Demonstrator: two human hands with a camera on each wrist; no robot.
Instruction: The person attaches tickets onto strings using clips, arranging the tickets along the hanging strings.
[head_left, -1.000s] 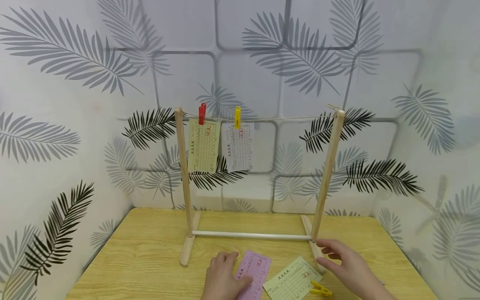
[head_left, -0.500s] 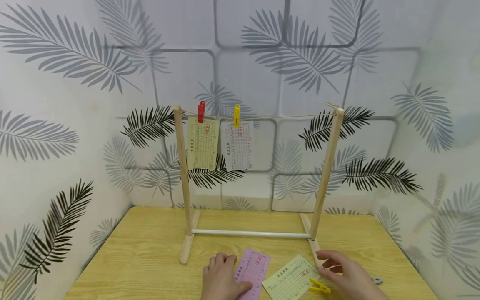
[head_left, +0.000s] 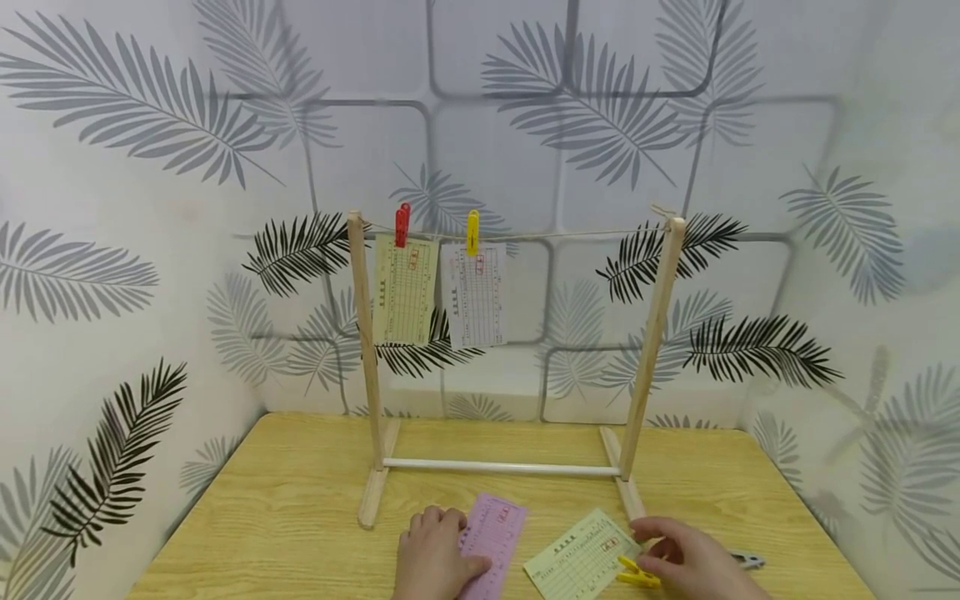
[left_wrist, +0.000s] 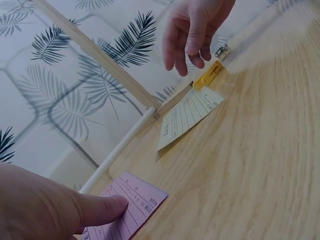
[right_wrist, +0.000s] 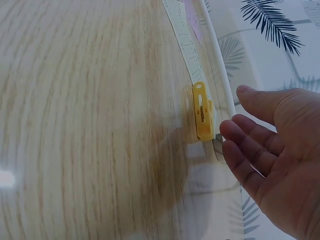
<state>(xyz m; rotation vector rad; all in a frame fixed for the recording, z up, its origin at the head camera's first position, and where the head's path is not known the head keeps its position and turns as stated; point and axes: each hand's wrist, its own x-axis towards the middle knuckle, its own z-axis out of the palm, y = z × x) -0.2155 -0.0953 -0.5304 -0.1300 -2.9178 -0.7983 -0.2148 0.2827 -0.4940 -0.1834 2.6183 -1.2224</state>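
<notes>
My left hand (head_left: 437, 552) rests on a pink slip (head_left: 495, 533) near the table's front edge, its thumb (left_wrist: 102, 207) lying flat on the pink slip (left_wrist: 132, 207). My right hand (head_left: 670, 552) hovers with relaxed fingers just above a yellow clothespin (head_left: 637, 574) and holds nothing. In the right wrist view, the fingertips (right_wrist: 235, 132) are a short way from the clothespin (right_wrist: 203, 112). The clothespin lies at the corner of a pale yellow slip (head_left: 583, 560). In the left wrist view, the right hand (left_wrist: 192, 35) hangs over the clothespin (left_wrist: 208, 75).
A wooden rack (head_left: 651, 350) with a string stands mid-table. Two slips hang on the string, one under a red peg (head_left: 402, 225) and one under a yellow peg (head_left: 472, 232). A white rod (head_left: 502, 468) joins the rack's feet. A small metal clip (head_left: 747, 560) lies right of my right hand.
My right hand has come down and toward me, from beside the rack's right foot to just over the yellow clothespin. The pink slip has slid slightly left under my left hand.
</notes>
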